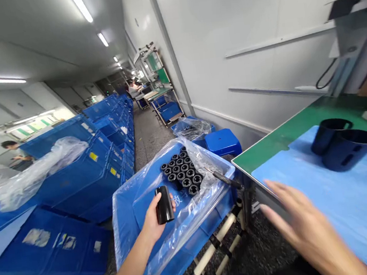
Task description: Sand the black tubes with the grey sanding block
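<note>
Head view: the left hand (152,218) has its fingers wrapped around a black cylinder (164,205), thumb on the near side and fingertips showing at the far side. Below and around these fingers spreads a blue crate (122,213) with a clear plastic liner (215,158) draped over its rim. Just beyond the fingers, to their right, a cluster of standing black tubes (182,169) (their round open ends face up) fills part of the crate. The right hand (306,225) is empty, fingers extended and thumb held well apart, at the near edge of the green bench (268,142); it is blurred, so I cannot tell whether it touches anything. Ahead of and to the right of its fingers, two dark open-topped containers (347,149) stand side by side on a blue mat (289,173). Farther off, beyond the crate and between the two hands, sits a blue stool (223,142).
</note>
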A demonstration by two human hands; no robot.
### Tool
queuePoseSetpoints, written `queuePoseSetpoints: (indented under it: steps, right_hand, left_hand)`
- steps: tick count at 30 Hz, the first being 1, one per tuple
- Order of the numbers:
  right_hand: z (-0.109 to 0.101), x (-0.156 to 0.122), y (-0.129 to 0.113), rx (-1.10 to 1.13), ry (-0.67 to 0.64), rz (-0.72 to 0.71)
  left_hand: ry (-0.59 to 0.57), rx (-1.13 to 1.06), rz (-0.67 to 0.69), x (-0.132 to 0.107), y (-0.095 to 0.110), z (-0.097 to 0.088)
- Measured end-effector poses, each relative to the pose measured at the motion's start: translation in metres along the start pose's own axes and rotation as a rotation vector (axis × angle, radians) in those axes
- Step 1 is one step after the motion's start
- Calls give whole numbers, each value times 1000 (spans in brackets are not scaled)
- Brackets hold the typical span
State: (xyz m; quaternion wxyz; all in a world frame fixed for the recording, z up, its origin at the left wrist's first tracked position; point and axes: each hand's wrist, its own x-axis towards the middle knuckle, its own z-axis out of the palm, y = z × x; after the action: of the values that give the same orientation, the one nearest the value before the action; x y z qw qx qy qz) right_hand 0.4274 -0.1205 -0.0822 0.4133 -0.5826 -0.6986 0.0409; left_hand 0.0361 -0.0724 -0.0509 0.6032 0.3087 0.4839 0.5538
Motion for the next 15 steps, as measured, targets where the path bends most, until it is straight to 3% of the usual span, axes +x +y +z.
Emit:
queuePoseSetpoints:
  steps: [3,7,11,13,15]
  right_hand:
    - [50,23,-15,19,-171,-37]
    - [96,49,0,31,-216,-14]
    - [94,62,5,-24,-163,-85]
    - [79,62,-18,3,-108,-125]
    - [65,57,-59,91,-116,-213]
  left_hand:
    - [-43,-148,-35,-2,10,-16]
    - [-44,-229,-26,-1,28,-47]
    - [79,-296,60,7,37,-79]
    - [181,-291,93,14,37,-90]
    - [279,-258,97,21,34,-97]
